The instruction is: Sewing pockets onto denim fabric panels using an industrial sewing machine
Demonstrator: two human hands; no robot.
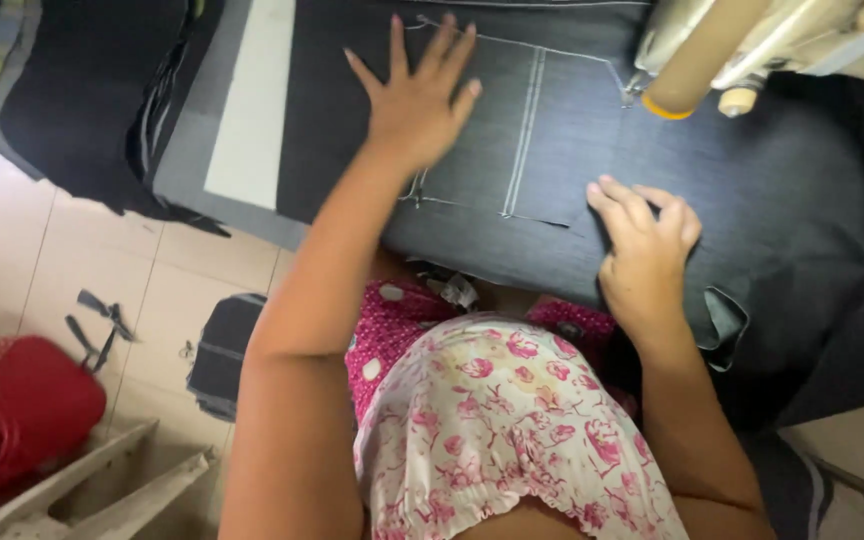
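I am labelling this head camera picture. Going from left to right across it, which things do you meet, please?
Red plastic basket → dark fabric piece on the floor → left hand, flat on the denim pocket panel → right hand, on the dark denim → sewing machine.

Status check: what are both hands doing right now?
Left hand flat, fingers spread, on denim panel. Right hand pressing panel's near edge. Sewing machine at far right corner; nothing in between.

Left hand (417,105) flat with fingers (439,45) splayed, right hand (647,250) palm-down, fingers curled, both arms outstretched.
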